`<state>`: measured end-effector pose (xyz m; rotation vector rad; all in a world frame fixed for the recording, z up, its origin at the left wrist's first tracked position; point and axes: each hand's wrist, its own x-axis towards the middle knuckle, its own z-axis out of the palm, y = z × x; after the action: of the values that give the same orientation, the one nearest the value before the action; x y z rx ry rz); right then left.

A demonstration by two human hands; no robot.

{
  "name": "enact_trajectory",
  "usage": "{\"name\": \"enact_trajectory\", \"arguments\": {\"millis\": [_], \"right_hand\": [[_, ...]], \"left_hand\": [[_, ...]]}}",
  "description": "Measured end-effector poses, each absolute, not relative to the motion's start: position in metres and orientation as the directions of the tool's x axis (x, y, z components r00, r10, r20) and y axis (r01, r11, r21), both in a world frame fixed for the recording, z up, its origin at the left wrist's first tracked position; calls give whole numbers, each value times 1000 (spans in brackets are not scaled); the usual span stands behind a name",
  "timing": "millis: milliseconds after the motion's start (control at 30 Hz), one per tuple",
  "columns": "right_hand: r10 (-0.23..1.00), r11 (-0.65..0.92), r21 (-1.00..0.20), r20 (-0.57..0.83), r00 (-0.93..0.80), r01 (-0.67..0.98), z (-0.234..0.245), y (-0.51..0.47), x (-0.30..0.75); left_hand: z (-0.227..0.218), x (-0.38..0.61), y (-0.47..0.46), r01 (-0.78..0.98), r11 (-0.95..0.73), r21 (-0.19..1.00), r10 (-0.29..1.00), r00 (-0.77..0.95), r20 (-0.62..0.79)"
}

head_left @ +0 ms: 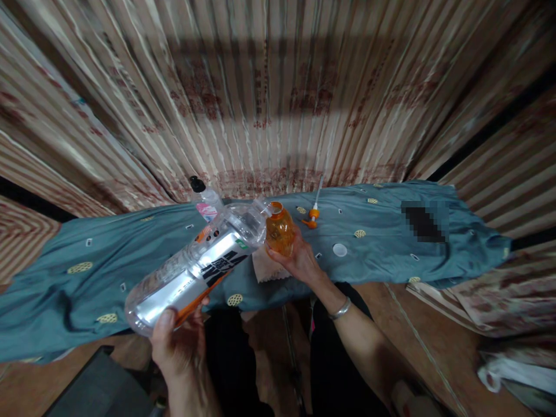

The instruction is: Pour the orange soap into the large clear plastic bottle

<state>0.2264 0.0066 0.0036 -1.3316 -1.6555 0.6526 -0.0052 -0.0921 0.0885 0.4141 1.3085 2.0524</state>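
My left hand [180,336] is closed around the lower end of a large clear plastic bottle [191,275] with a silver and orange label. The bottle is tilted, its neck up and to the right, close to the mouth of a small orange translucent bottle [280,231]. Around that orange bottle my right hand [297,255] is wrapped, holding it roughly upright. I cannot tell whether the two mouths touch. An orange pump head [313,214] with a thin tube lies on the cloth beyond my right hand. Below the orange bottle lies a beige cloth [267,266].
A clear bottle with a black cap [208,202] stands behind the large one. A round white lid [339,249] lies on the teal patterned cloth [377,260] to the right, near a blurred dark object [424,223]. Striped curtains [278,104] hang just behind the table.
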Motion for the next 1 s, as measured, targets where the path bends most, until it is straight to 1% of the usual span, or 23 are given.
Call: {"name": "enact_trajectory", "arguments": {"millis": [133, 367, 733, 1000], "right_hand": [[956, 265, -828, 294, -20, 495, 2, 8, 227], [946, 296, -809, 324, -35, 508, 2, 9, 226], [962, 250, -836, 272, -26, 489, 6, 12, 223], [969, 229, -841, 245, -33, 490, 11, 13, 223]], "left_hand": [[95, -1, -91, -399, -266, 877, 650, -746, -143], [99, -3, -91, -431, -251, 867, 649, -740, -179], [95, -10, -85, -448, -257, 856, 663, -726, -181], [91, -16, -77, -412, -239, 879, 668, -727, -159]]}}
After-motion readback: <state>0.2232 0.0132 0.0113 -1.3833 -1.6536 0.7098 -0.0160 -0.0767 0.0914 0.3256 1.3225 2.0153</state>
